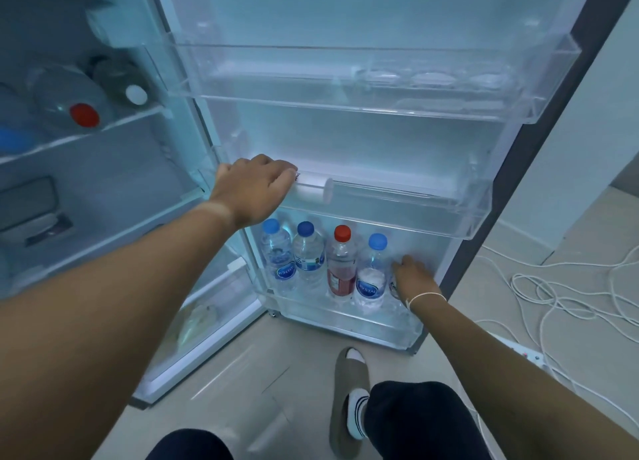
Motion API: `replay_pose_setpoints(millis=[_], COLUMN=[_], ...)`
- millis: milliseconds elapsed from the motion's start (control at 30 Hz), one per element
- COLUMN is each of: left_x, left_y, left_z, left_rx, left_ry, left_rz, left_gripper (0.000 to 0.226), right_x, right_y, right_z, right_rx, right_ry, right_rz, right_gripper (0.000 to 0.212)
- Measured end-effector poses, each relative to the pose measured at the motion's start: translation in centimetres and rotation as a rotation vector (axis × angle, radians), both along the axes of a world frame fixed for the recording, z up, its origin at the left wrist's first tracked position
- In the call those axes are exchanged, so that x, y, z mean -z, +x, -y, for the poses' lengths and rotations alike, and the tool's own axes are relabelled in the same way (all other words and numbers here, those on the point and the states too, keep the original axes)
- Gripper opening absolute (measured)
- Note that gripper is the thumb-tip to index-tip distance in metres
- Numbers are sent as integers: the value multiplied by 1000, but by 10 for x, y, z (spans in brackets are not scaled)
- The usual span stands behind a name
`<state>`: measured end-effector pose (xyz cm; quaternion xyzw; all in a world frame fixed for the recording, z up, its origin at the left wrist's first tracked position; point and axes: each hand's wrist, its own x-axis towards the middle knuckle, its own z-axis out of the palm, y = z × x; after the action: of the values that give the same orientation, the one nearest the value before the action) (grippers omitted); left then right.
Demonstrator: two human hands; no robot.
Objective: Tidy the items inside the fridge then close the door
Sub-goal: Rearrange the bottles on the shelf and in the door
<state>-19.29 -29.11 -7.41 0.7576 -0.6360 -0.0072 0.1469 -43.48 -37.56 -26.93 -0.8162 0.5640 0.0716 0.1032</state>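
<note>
The fridge door stands open with three clear door bins. My left hand grips a white-capped bottle lying on its side in the middle bin. In the bottom bin stand three blue-capped water bottles and a red-capped bottle. My right hand reaches into that bin's right end, fingers closed on a small item mostly hidden behind it.
Inside the fridge at left, a glass shelf holds bottles lying down, one red-capped, one white-capped. The top door bin holds an egg tray. White cables lie on the floor at right. My slippered foot is below.
</note>
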Motion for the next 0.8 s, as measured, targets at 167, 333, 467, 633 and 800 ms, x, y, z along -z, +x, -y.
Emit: replay_pose_setpoints(millis=[167,333,467,633,800], left_x=[-1,-1,-4,-5,3], left_y=[0,-1,-1,2,7], left_z=[-1,-2,-4,-7,-25], left_rx=[-9,-16,-12,30,23], left_ry=[19,50,78,58,-110], left_rz=[-14,-25,-23,-35,-171], left_gripper=[54,48,46,51,49], right_x=[-11,-35,-48,-55,-66], right_y=[0,-3,-5,-1,17], right_z=[-10,-21,-39,-63,-80], right_rx=[21,39,36,-14,-76], right_ry=[18,-6,-37,-67,-58], right_rz=[79,89,129,148,196], right_gripper=[56,57,49,42,41])
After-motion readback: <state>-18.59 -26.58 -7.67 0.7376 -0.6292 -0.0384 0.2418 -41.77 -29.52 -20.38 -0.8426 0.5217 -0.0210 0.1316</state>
